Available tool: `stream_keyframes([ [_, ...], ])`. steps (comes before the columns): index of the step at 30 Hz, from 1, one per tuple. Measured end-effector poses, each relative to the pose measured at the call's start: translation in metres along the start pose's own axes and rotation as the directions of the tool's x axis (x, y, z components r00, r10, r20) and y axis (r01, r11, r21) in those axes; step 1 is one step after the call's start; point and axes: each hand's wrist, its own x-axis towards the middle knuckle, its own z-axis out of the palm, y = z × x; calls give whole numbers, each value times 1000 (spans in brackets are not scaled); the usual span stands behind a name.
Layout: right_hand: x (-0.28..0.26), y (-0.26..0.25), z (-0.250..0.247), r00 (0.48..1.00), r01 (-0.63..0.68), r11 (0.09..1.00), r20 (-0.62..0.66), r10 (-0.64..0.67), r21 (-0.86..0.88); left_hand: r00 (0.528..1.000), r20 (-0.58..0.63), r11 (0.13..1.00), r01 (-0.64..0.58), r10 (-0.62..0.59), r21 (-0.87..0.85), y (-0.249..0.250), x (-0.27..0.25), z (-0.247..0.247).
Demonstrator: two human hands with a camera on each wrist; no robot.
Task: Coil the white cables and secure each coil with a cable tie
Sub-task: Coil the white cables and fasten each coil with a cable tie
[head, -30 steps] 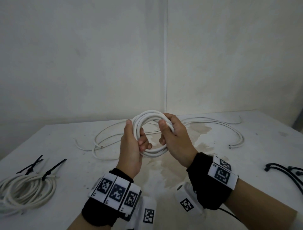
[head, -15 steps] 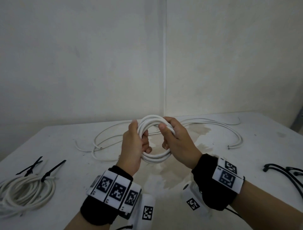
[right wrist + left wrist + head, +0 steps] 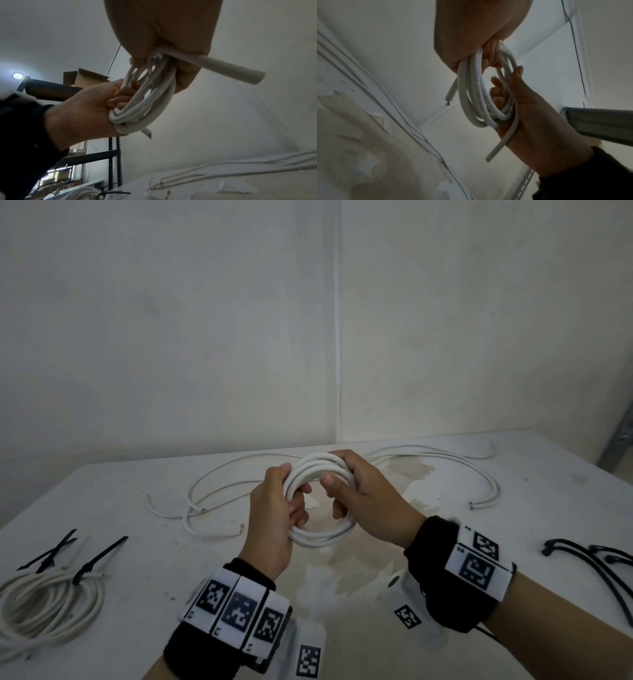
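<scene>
A coil of white cable (image 3: 320,537) is held upright above the table's middle by both hands. My left hand (image 3: 274,508) grips its left side with fingers curled through the loop. My right hand (image 3: 368,494) grips the right side, thumb across the opening. In the left wrist view the coil (image 3: 471,94) hangs from my left hand (image 3: 471,33), and one cut end lies along the right hand (image 3: 539,121). In the right wrist view a short cable end (image 3: 240,73) sticks out from my right hand (image 3: 163,27). Loose black cable ties (image 3: 589,559) lie at the right.
A finished white coil (image 3: 44,607) with black ties (image 3: 89,563) on it lies at the table's left edge. Loose white cables (image 3: 205,498) sprawl behind the hands, and more cable (image 3: 479,474) lies to the right. A wall corner stands right behind the table (image 3: 531,525).
Both hands keep hold of the coil. The coil has sunk slightly, and the right hand has shifted its hold, with the thumb now lying across the loop's opening.
</scene>
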Motion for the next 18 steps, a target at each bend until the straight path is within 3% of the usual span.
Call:
stream_keyframes([
  [3, 2, 4, 4, 994, 28, 1000, -108, -28, 4, 1000, 12, 1000, -2, 2, -8, 0, 0, 1],
  [8, 3, 2, 7, 994, 37, 994, -104, -26, 103, 1000, 29, 998, -14, 12, 57, 0, 0, -2],
  [13, 6, 0, 6, 988, 66, 997, -142, -60, 39, 999, 52, 997, -11, 7, 79, 3, 1, 0],
  [18, 10, -3, 0, 986, 5, 998, -164, 6, 69, 991, 136, 997, 4, -14, 71, 6, 6, 1],
])
